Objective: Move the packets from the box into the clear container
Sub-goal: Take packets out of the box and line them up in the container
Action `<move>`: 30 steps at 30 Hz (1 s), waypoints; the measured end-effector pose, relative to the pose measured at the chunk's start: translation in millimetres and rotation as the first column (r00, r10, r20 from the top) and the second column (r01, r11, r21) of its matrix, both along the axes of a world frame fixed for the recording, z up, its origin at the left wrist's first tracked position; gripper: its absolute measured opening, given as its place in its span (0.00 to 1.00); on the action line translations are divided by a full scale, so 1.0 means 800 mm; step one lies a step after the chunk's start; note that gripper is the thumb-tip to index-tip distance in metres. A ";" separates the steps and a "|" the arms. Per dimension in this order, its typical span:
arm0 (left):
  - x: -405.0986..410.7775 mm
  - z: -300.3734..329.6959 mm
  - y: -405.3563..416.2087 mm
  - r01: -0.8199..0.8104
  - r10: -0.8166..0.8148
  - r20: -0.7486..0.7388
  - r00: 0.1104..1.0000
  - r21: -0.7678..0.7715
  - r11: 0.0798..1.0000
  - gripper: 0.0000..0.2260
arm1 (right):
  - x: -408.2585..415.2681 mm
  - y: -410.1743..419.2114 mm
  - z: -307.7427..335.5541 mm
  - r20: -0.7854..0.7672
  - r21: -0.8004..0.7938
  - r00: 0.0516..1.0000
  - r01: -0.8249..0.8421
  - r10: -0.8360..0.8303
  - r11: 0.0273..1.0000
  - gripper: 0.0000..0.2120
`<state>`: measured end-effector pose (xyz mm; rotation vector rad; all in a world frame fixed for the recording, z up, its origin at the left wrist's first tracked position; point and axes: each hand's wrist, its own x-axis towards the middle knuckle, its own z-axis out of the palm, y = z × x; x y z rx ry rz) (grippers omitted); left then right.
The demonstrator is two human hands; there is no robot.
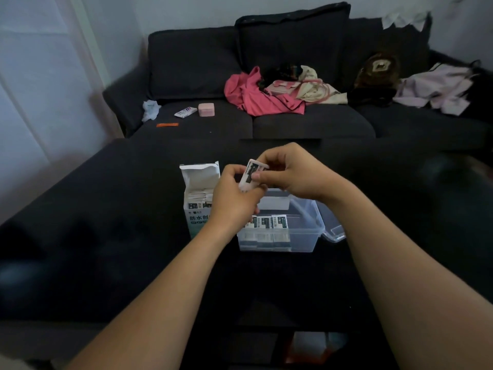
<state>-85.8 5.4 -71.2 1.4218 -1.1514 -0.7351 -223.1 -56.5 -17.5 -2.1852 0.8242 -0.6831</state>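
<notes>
Clear container (301,236): some packets (269,222) in | box (198,198) beside it: more left | both hands, left hand (234,193) and right hand (290,174), pinch a packet (250,173) above container

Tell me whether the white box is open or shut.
Open: the box stands upright with its top flap raised, and packets show inside.

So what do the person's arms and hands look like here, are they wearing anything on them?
Both arms are bare from the bottom edge of the picture to the fingertips: no sleeves, gloves or watch show. The left hand and right hand have no rings or bracelets that can be made out, though the light is dim. A short, unpainted thumbnail shows on the right hand.
</notes>
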 end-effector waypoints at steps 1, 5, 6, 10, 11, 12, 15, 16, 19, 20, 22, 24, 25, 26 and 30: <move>0.001 0.000 -0.001 0.013 -0.013 0.042 0.999 -0.010 1.000 0.14 | 0.001 0.000 0.000 -0.022 -0.016 1.000 0.001 -0.001 1.000 0.03; -0.003 -0.008 -0.009 0.063 -0.060 0.156 0.986 -0.010 0.998 0.12 | 0.002 -0.003 0.000 -0.105 -0.035 0.994 -0.009 0.005 0.999 0.04; -0.004 -0.011 -0.011 0.058 -0.054 0.178 0.982 -0.016 0.998 0.12 | 0.001 -0.004 0.001 -0.111 -0.028 0.994 -0.011 0.008 1.000 0.04; -0.007 -0.017 -0.018 0.029 -0.023 0.230 0.973 -0.020 0.999 0.11 | -0.001 -0.006 0.002 -0.158 -0.027 0.987 0.005 -0.009 1.000 0.02; -0.007 -0.019 -0.019 0.017 -0.012 0.256 0.967 -0.016 1.000 0.11 | 0.000 -0.006 0.002 -0.184 -0.035 0.983 0.010 -0.016 0.999 0.02; -0.007 -0.021 -0.019 0.007 -0.003 0.280 0.960 -0.013 1.000 0.10 | 0.001 -0.005 0.001 -0.212 -0.041 0.977 0.014 -0.023 0.999 0.03; -0.008 -0.026 -0.021 -0.011 0.012 0.288 0.957 -0.004 1.000 0.08 | 0.003 -0.003 -0.001 -0.268 -0.069 0.963 0.018 -0.036 0.997 0.03; -0.008 -0.026 -0.022 -0.016 0.017 0.290 0.957 -0.005 1.000 0.08 | 0.004 -0.001 -0.002 -0.274 -0.087 0.961 0.017 -0.040 0.996 0.03; -0.007 -0.027 -0.024 -0.017 0.020 0.298 0.954 -0.014 1.000 0.09 | 0.008 0.002 -0.005 -0.286 -0.131 0.957 0.009 -0.046 0.991 0.06; -0.007 -0.027 -0.024 -0.019 0.022 0.293 0.956 -0.015 1.000 0.09 | 0.010 0.003 -0.006 -0.304 -0.139 0.952 -0.002 -0.041 0.990 0.07; -0.006 -0.028 -0.024 -0.030 0.034 0.276 0.961 -0.021 0.999 0.07 | 0.013 0.006 -0.007 -0.350 -0.150 0.936 -0.019 -0.035 0.988 0.07; -0.006 -0.027 -0.023 -0.033 0.037 0.272 0.962 -0.020 0.999 0.07 | 0.015 0.008 -0.007 -0.357 -0.154 0.933 -0.006 -0.050 0.988 0.06; -0.006 -0.026 -0.023 -0.020 0.022 0.273 0.962 -0.010 1.000 0.08 | 0.015 0.008 -0.006 -0.346 -0.152 0.936 0.006 -0.059 0.988 0.06; -0.006 -0.025 -0.022 0.002 -0.003 0.272 0.962 0.001 1.000 0.09 | 0.013 0.007 -0.004 -0.332 -0.153 0.941 0.016 -0.067 0.988 0.06; -0.005 -0.020 -0.018 0.102 -0.116 0.297 0.948 0.062 0.993 0.18 | -0.017 -0.013 0.017 -0.319 -0.216 0.928 0.124 -0.190 0.969 0.06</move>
